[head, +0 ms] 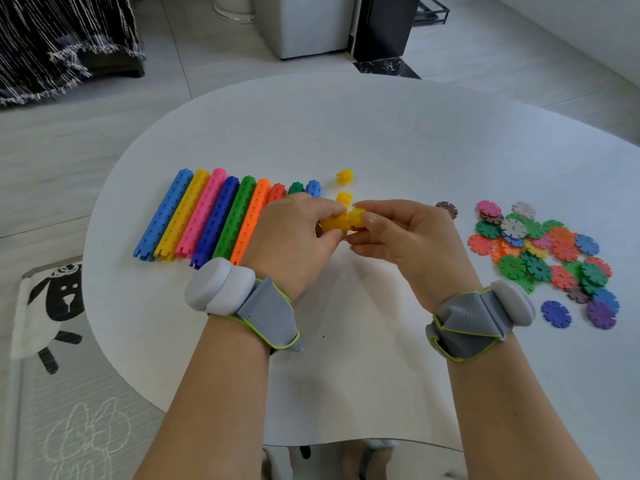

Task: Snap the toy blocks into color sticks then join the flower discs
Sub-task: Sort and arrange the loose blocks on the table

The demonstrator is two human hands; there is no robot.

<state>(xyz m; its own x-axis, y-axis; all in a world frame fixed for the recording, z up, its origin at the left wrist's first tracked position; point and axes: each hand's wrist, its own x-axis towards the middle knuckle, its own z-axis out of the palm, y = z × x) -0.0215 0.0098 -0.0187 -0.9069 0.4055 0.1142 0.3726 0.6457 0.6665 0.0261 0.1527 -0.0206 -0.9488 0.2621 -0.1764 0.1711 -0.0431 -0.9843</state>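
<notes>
A short yellow block stick (341,223) is pinched from both ends by the left hand (294,233) and right hand (405,233) above the tabletop (381,140), between finished sticks (201,216) left and flower discs (550,251) right.

A home: sheep-print floor mat (52,306), fringed dark fabric (62,46), white table (346,133), tiled floor (242,71).
</notes>
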